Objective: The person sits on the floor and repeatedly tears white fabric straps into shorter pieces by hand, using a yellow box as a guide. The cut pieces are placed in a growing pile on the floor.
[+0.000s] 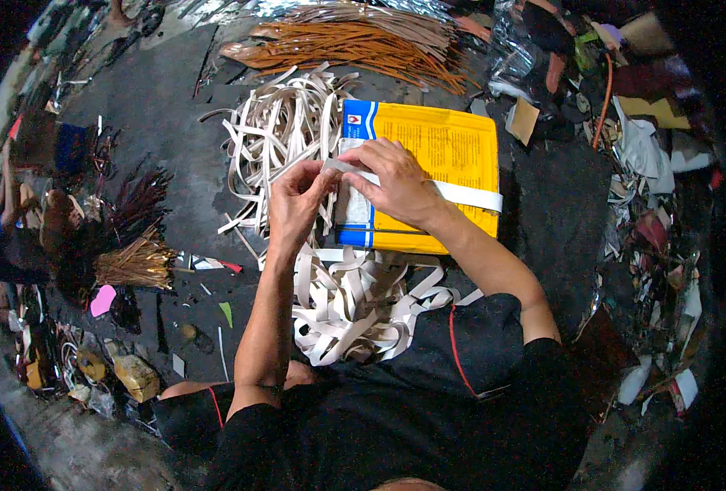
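Note:
A long white strip [468, 196] runs across a flat rectangular yellow-and-blue container [445, 139] with printed panels. My left hand [295, 200] pinches the strip near its end, just off the container's left edge. Fingers of my right hand [396, 182] close on the same strip beside it, with the palm over the container. Beyond my left hand lies a tangled heap of narrow off-white strips [285, 123]. Nearer to me, a second pile of wider white strips [355, 307] is heaped against my lap. My right fingertips are partly hidden.
Bundles of orange-brown strips [355, 49] lie at the far side. On the left are a bundle of tan strips [138, 258], a pink piece [102, 300] and another person [7, 237]. Mixed scraps, including a whitish plastic sheet [645, 147], line the right side of the dark floor [555, 221].

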Demonstrator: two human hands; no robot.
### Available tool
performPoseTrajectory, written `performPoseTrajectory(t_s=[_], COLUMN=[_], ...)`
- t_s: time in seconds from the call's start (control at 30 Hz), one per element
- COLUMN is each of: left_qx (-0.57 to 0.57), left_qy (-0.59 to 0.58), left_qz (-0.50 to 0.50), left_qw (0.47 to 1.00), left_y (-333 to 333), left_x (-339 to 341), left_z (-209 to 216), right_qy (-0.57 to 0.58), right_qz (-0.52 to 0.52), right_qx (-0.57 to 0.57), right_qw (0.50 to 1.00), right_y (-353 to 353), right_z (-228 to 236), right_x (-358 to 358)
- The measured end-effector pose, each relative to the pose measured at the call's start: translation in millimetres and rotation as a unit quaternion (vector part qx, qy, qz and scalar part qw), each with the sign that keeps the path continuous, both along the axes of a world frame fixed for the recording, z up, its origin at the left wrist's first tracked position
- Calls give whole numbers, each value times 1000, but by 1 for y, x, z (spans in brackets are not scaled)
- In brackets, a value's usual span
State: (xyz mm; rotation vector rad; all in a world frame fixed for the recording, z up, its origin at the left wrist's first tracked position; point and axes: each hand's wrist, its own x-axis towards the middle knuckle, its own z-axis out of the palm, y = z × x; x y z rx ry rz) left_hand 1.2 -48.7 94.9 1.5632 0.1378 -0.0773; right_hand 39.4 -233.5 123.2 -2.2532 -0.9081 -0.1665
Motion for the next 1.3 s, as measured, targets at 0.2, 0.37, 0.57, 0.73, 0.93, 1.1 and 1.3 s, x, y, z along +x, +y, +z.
performPoseTrajectory(t_s=[0.2, 0.37, 0.57, 0.73, 0.93, 1.1, 1.3], left_qx=[0, -52, -64, -1, -21, 41, 92], left_qy=[-17, 36, 51, 24, 31, -4, -23], left_qz=[17, 83, 10, 23, 46, 39, 29], left_qw=[1000, 995, 997, 999, 998, 998, 995], left_y=[-2, 20, -14, -25, -20, -13, -12], left_x=[3, 7, 3, -3, -4, -6, -3], left_z=[6, 16, 16, 17, -1, 3, 2], right_qy=[165, 284, 176, 91, 75, 144, 74], right_qz=[-2, -129, -391, -232, -24, 5, 11], right_qx=[50, -42, -115, -30, 82, 99, 77], right_qw=[985, 949, 896, 968, 994, 985, 994], right_y=[-15, -97, -202, -136, -12, -7, -8], right_z=[5, 57, 78, 60, 8, 1, -7], right_x=[1, -6, -39, -20, 4, 6, 4])
